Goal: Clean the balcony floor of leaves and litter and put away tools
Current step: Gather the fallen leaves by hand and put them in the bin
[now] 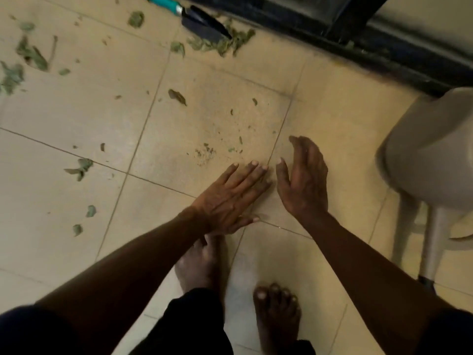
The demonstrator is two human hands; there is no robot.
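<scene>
Leaves (pixel 32 53) are being shown strewn over the floor (pixel 76 116), thickest toward its far left, with a small heap (pixel 225 43) gathered at the far edge beside a dark door frame (pixel 332 29). A trowel (pixel 202 23) is being seen lying flat at that edge, long axis slanting, teal handle toward the far left, dark blade pointing at the heap and touching it. Both hands are being held open, gripping nothing, over the floor's middle: the left hand (pixel 230 201) palm down, the right hand (pixel 303 180) on edge. A plastic chair (pixel 430 155) is being shown at the right.
</scene>
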